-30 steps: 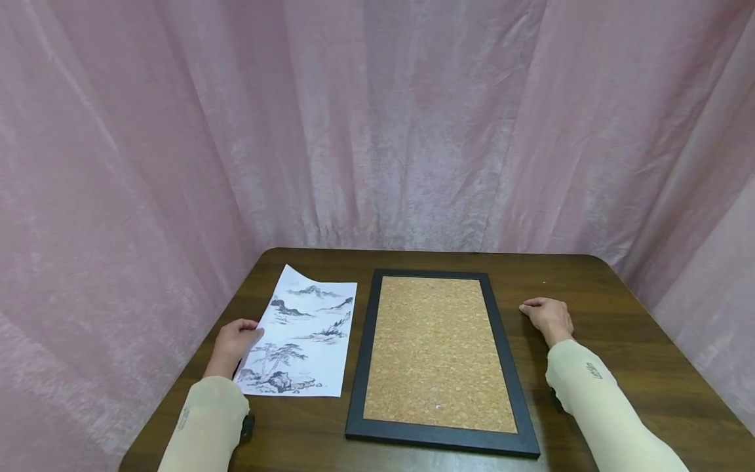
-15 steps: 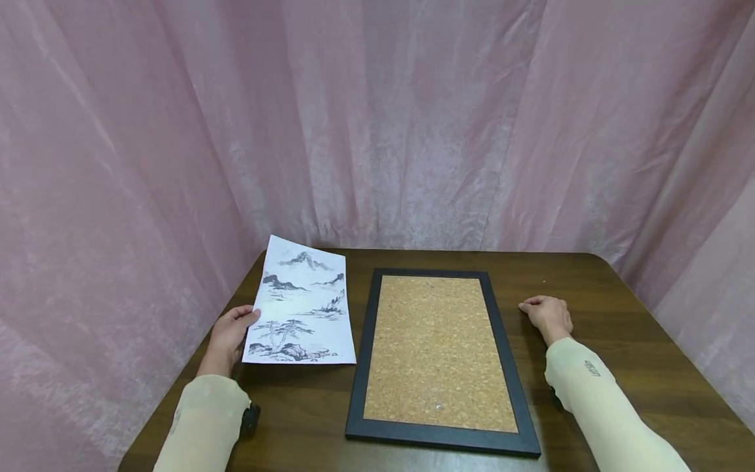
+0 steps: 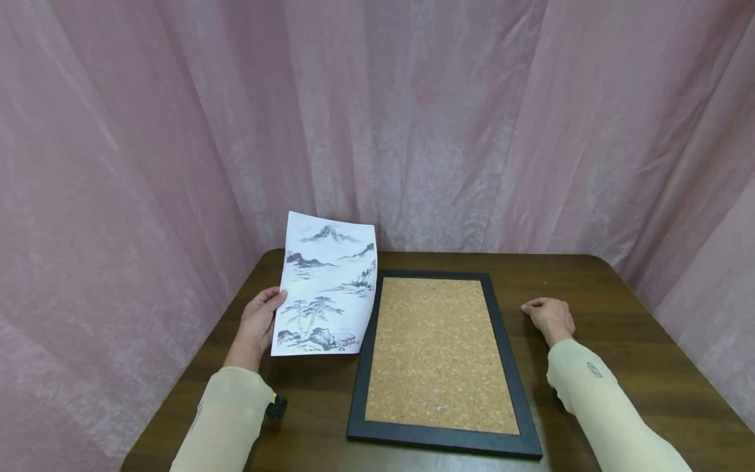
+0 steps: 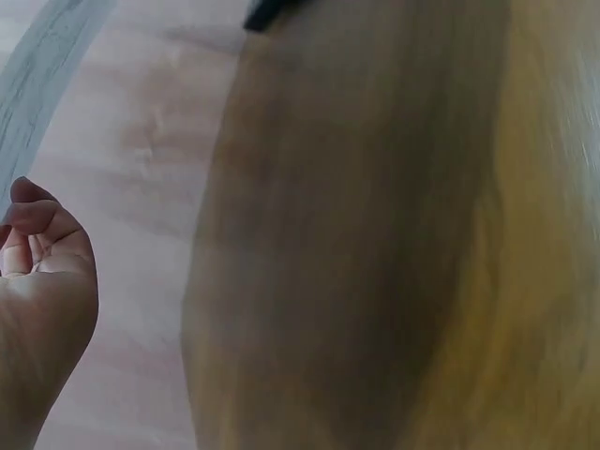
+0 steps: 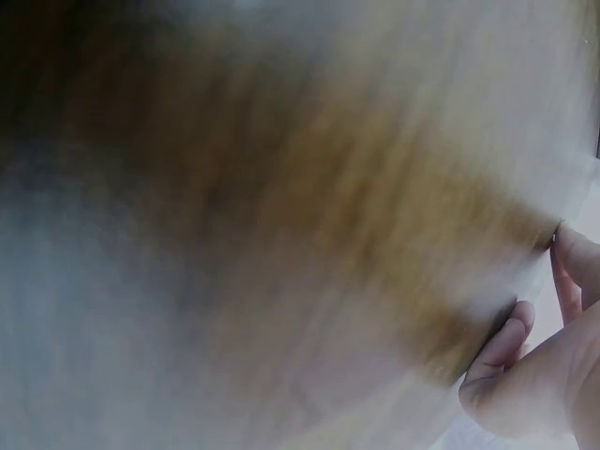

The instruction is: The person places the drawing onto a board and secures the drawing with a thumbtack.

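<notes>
My left hand (image 3: 259, 324) pinches the left edge of a white paper sheet (image 3: 327, 288) printed with an ink landscape of mountains and pines. Raised off the table and tilted upright, the sheet overlaps the upper left side of a framed cork board (image 3: 439, 354). In the left wrist view the fingers (image 4: 42, 220) curl at the edge of a pale grey strip of the sheet (image 4: 42, 84). Right of the board, my right hand (image 3: 551, 318) rests on the table with loosely bent fingers. The right wrist view shows its fingers (image 5: 506, 342) bent, with nothing visible held.
The board's black frame (image 3: 507, 341) lies flat on the brown wooden table (image 3: 619, 341). A small shiny spot (image 3: 439, 408) sits low on the cork, and a tiny speck (image 3: 545, 282) lies beyond the right hand. Pink curtains (image 3: 436, 131) hang behind.
My left hand has lifted the paper from the table, tilted it up and carried it right toward the board. My right hand has stayed in place.
</notes>
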A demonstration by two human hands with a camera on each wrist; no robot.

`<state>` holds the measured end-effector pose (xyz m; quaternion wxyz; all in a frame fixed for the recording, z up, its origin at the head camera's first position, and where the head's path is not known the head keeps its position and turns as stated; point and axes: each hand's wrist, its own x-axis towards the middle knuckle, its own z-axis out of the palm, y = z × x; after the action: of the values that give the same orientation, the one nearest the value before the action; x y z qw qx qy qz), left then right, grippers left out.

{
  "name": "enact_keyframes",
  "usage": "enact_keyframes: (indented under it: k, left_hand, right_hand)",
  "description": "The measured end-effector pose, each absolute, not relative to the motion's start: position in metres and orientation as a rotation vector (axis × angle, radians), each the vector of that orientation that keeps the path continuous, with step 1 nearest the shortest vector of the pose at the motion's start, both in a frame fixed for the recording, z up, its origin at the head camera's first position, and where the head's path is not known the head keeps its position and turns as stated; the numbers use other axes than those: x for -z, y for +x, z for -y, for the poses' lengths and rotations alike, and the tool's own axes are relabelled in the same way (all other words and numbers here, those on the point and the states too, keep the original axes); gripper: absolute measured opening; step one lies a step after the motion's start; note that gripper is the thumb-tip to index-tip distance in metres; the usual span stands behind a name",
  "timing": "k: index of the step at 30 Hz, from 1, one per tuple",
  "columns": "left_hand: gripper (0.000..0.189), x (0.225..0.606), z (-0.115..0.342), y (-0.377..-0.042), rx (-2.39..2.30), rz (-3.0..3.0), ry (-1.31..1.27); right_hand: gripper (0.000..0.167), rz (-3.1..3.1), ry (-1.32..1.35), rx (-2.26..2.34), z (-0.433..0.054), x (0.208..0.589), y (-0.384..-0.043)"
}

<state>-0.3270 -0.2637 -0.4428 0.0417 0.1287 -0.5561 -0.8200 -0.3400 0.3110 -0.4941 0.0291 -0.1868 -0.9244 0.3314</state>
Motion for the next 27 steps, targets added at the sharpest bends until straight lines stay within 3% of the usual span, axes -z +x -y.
enact_keyframes:
  k: [27]
  left_hand:
    - [0.006, 0.395, 0.133, -0.317, 2.745, 1.641, -0.04]
  right_hand:
    - [0.032, 2.85, -0.561, -1.022, -0.312, 0.494, -0.338]
